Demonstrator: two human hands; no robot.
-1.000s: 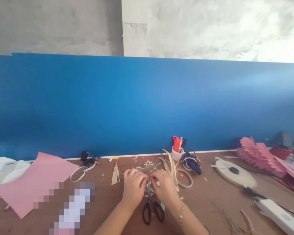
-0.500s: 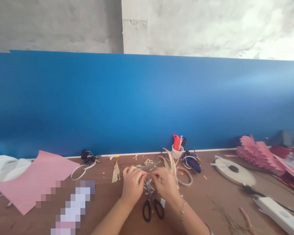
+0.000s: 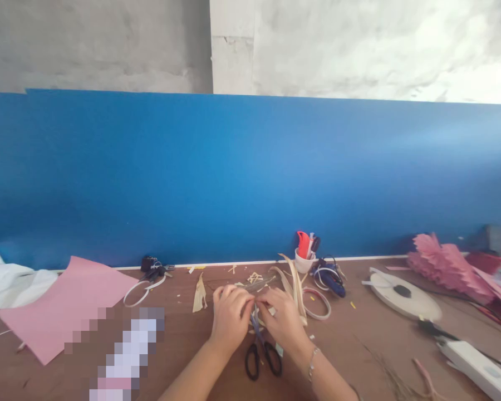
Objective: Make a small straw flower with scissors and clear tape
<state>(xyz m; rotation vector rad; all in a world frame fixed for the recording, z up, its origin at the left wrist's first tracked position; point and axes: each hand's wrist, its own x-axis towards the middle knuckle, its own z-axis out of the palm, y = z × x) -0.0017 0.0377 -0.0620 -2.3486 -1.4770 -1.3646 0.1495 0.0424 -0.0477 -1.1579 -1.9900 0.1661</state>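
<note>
My left hand (image 3: 232, 313) and my right hand (image 3: 281, 314) meet fingertip to fingertip above the brown table, both closed in a pinch. Whatever lies between the fingertips is too small to make out. Black-handled scissors (image 3: 263, 361) lie just below the hands, blades pointing away and partly under the fingers. Pale dried strips (image 3: 297, 289) rise behind my right hand. A pale husk piece (image 3: 200, 295) is left of my left hand, and small cut scraps (image 3: 255, 277) are scattered beyond the hands.
Pink paper (image 3: 67, 306) lies left. A white cup (image 3: 304, 260) of tools stands by the blue partition (image 3: 234, 178), near a ribbon roll (image 3: 317, 303). Right are a white reel (image 3: 404, 295), pink folded paper (image 3: 446, 267) and a power strip (image 3: 476, 367).
My fingertips have come closer together. The whole view has shifted slightly, so the table things appear a little further right.
</note>
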